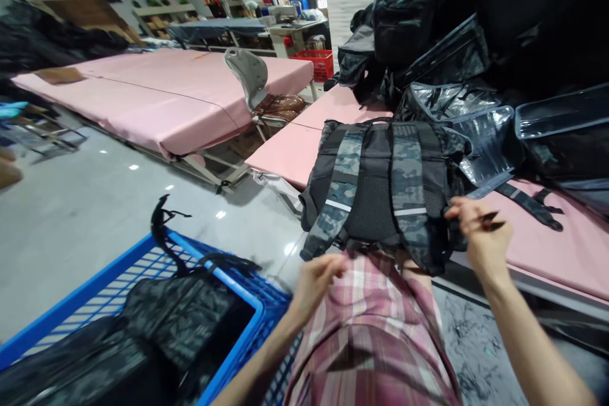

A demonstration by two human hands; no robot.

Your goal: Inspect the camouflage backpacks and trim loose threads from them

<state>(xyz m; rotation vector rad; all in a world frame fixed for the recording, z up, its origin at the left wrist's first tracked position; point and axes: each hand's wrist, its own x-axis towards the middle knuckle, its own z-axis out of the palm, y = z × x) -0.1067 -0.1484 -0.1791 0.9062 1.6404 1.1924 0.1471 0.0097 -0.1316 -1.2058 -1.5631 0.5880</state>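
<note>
A camouflage backpack (373,190) lies on the pink-topped table in front of me, its padded back and two shoulder straps facing up. My right hand (483,235) is closed at the pack's right edge. Two dark pointed tips stick out of it, like small thread snips (492,222). Its thumb and forefinger meet by the pack's side; whether they pinch any fabric is unclear. My left hand (316,282) is just below the left strap's lower end, fingers curled together and slightly blurred. What they hold, if anything, does not show.
A blue plastic crate (264,311) with dark backpacks (157,323) stands at my lower left. More packs (409,6) and clear-windowed bags (490,139) are piled on the right. Behind are a large pink table (157,95), a grey chair (247,76) and a red crate (321,65).
</note>
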